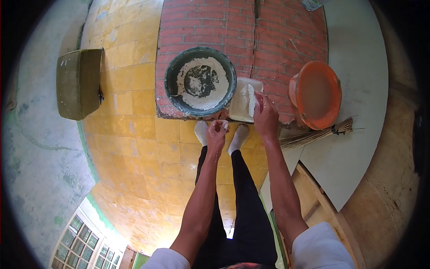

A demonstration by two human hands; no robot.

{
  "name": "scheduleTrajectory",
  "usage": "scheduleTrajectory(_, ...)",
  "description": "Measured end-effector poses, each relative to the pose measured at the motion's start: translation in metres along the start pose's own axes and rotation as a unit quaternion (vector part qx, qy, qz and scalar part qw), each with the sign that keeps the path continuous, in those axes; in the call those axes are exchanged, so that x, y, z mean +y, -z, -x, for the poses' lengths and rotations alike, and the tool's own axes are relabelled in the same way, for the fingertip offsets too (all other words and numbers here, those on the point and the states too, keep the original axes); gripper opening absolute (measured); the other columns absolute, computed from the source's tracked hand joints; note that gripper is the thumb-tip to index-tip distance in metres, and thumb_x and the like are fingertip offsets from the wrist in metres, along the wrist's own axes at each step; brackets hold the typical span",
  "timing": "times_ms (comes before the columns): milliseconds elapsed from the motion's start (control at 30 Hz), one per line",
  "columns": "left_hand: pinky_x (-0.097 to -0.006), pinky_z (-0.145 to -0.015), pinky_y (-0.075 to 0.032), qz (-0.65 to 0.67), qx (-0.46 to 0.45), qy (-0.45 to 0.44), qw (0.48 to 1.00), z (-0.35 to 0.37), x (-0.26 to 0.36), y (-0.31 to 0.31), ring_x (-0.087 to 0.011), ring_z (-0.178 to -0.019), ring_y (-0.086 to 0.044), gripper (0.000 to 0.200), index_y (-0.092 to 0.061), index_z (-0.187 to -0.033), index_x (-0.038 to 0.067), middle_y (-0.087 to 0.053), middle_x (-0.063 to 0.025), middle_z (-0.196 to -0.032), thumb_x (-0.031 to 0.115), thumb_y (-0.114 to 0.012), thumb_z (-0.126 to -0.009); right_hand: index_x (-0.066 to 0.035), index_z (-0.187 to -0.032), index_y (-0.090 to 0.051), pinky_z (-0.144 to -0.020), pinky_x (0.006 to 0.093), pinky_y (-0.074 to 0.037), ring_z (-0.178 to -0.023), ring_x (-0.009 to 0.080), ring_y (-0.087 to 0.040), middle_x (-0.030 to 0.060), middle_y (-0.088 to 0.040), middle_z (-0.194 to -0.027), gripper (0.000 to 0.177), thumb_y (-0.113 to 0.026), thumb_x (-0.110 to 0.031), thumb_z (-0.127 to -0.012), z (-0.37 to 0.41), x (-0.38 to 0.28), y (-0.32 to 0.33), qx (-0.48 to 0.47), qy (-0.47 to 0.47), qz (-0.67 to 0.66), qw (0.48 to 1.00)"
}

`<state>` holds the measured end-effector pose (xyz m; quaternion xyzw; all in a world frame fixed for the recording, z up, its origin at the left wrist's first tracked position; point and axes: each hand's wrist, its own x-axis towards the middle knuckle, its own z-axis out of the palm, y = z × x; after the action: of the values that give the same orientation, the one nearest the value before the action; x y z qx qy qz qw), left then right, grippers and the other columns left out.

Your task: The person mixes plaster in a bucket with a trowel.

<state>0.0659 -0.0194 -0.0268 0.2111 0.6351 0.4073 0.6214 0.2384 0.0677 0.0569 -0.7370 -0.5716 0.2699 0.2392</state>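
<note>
Right above the pale tray, your right hand bends its fingers toward the left and closes narrowly on one side of a white-coated strip. That strip lies lengthwise away from you, over the right part of the tray; you cannot tell from this view whether it also touches the bottom. Your right forearm reaches nearly straight forward from the white sleeve, leaning a little to the left, with the back of the hand turned up.

Your left hand hangs lower, just on your side of the brick-patterned surface, below the dark bowl. Its forearm slants forward and to the right, and its fingers curl toward the thumb in a narrow shape. A small white bit shows at the fingertips; whether they pinch it or it merely sticks to them, you cannot tell.

The dark bowl stands just left of the tray, with white powder spread around its inside. Farther right sits an orange basin, near a bundle of thin sticks. Your feet point forward beneath your hands, on yellow tiles.
</note>
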Motion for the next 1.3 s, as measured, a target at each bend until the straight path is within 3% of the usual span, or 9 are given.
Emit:
scheduleTrajectory(200, -0.0305, -0.06, -0.049, -0.027, 0.077, 0.056, 0.995, -0.004, -0.028, 0.024, -0.0111, -0.066, -0.06, 0.027, -0.062, -0.094, 0.002, -0.057, -0.0014, -0.071, 0.027, -0.065, -0.104, -0.006, -0.131, -0.064, -0.09, 0.0468, -0.055, -0.109, 0.0381, -0.068, 0.0168, -0.069, -0.119, 0.034, -0.057, -0.008, -0.098, 0.0, 0.017, -0.007, 0.021, 0.013, 0.024, 0.999)
scheduleTrajectory(267, -0.0287, -0.063, -0.048, -0.197, 0.032, 0.073, 0.977, -0.015, -0.05, 0.046, -0.0108, -0.068, -0.058, 0.026, -0.065, -0.1, 0.003, -0.062, -0.0024, -0.08, 0.028, -0.064, -0.105, -0.007, -0.131, -0.063, -0.089, 0.0476, -0.055, -0.11, 0.0385, -0.067, 0.0156, -0.069, -0.12, 0.033, -0.055, -0.009, -0.099, -0.006, 0.017, -0.007, 0.006, 0.037, 0.051, 0.998)
scheduleTrajectory(433, -0.0281, -0.068, -0.05, -0.109, 0.088, -0.004, 0.99, -0.001, -0.017, 0.032, -0.0118, -0.073, -0.061, 0.017, -0.066, -0.093, 0.0, -0.066, -0.005, -0.085, 0.014, -0.061, -0.101, -0.008, -0.134, -0.062, -0.09, 0.0475, -0.055, -0.11, 0.0385, -0.066, 0.0161, -0.068, -0.12, 0.036, -0.055, -0.008, -0.098, -0.002, 0.015, -0.004, -0.028, 0.015, 0.054, 0.998)
scheduleTrajectory(567, -0.0288, -0.066, -0.047, -0.091, 0.134, -0.115, 0.98, -0.007, -0.006, 0.032, -0.0113, -0.069, -0.057, 0.012, -0.067, -0.09, -0.002, -0.066, -0.0043, -0.082, 0.003, -0.058, -0.095, -0.008, -0.134, -0.062, -0.091, 0.0477, -0.054, -0.11, 0.039, -0.066, 0.0173, -0.067, -0.118, 0.037, -0.054, -0.007, -0.099, 0.006, 0.006, -0.002, 0.023, -0.012, -0.002, 1.0)
scheduleTrajectory(867, -0.027, -0.067, -0.049, -0.202, 0.019, -0.07, 0.977, -0.008, -0.005, 0.06, -0.0097, -0.072, -0.059, 0.011, -0.066, -0.088, -0.001, -0.065, -0.0011, -0.083, 0.004, -0.057, -0.093, -0.006, -0.135, -0.062, -0.093, 0.0478, -0.053, -0.112, 0.0392, -0.064, 0.0179, -0.066, -0.119, 0.038, -0.053, -0.006, -0.098, 0.011, 0.005, 0.002, 0.036, 0.011, -0.029, 0.999)
scheduleTrajectory(1000, -0.0276, -0.062, -0.047, -0.11, 0.079, -0.116, 0.984, -0.003, 0.002, 0.035, -0.0084, -0.067, -0.058, 0.018, -0.066, -0.084, 0.0, -0.063, -0.0012, -0.074, 0.011, -0.063, -0.098, -0.005, -0.135, -0.061, -0.092, 0.0479, -0.054, -0.111, 0.0391, -0.065, 0.0172, -0.066, -0.119, 0.038, -0.052, -0.005, -0.098, 0.007, 0.004, -0.001, 0.026, 0.017, -0.031, 0.999)
scheduleTrajectory(1100, -0.0253, -0.061, -0.049, -0.017, 0.035, -0.047, 0.998, 0.004, 0.006, 0.035, -0.0091, -0.066, -0.06, 0.018, -0.068, -0.088, -0.001, -0.066, -0.0037, -0.075, 0.012, -0.068, -0.099, -0.005, -0.135, -0.061, -0.092, 0.0476, -0.054, -0.111, 0.0382, -0.066, 0.0173, -0.065, -0.12, 0.038, -0.053, -0.004, -0.098, 0.009, -0.009, 0.009, 0.046, 0.014, -0.048, 0.998)
scheduleTrajectory(1167, -0.0256, -0.063, -0.051, -0.195, 0.03, 0.016, 0.98, 0.004, 0.011, 0.046, -0.0097, -0.067, -0.062, 0.018, -0.069, -0.093, -0.002, -0.068, -0.0057, -0.08, 0.015, -0.072, -0.098, -0.005, -0.135, -0.061, -0.092, 0.0475, -0.054, -0.111, 0.0378, -0.066, 0.0175, -0.065, -0.12, 0.038, -0.053, -0.003, -0.098, 0.008, -0.007, 0.008, 0.061, 0.034, -0.039, 0.997)
scheduleTrajectory(1300, -0.0261, -0.069, -0.054, -0.225, 0.036, 0.065, 0.972, 0.001, 0.01, 0.051, -0.0117, -0.072, -0.067, 0.016, -0.072, -0.102, -0.003, -0.07, -0.0073, -0.084, 0.013, -0.07, -0.099, -0.005, -0.137, -0.06, -0.093, 0.0469, -0.054, -0.112, 0.0383, -0.066, 0.0181, -0.065, -0.12, 0.039, -0.053, -0.003, -0.098, 0.011, -0.001, 0.005, 0.03, 0.036, -0.011, 0.999)
